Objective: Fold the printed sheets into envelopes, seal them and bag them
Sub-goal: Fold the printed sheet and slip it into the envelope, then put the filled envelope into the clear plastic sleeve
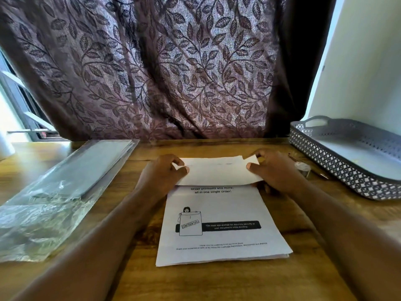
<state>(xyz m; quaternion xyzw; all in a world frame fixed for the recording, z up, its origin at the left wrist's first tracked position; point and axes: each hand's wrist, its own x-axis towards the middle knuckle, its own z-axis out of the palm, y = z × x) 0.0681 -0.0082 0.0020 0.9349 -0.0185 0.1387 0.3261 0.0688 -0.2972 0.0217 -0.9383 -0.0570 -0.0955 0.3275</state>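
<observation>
Printed sheet in hand: white paper sheet (217, 172), top part turned over toward the person, blank back showing, held at the far end of the stack, mid-table.
Left hand: left hand (163, 173) pinches the sheet's left edge, thumb on top.
Right hand: right hand (273, 170) pinches the right edge, where a small corner stands up.
Stack: pile of white printed sheets (221, 227) lying flat on the brown wooden table (134, 279), directly under the folded part.
Legible print: "Order printouts and more, all in one single order!"; a stamp reading "CONFIDENTIAL" on a drawn envelope; the black bar and bottom lines are too blurred to read.
Bags: clear plastic sleeves with grey contents (65, 183), left of the stack, well apart from the hands.
Tray: grey perforated plastic basket (338, 168), right, appears to hold no envelopes.
Small items: clear round object and pen (308, 168) beside the basket; identity uncertain.
Progress: judged early; first fold under way, nothing visibly sealed or bagged.
Remaining: finish folds, seal, bag, repeat through the stack.
</observation>
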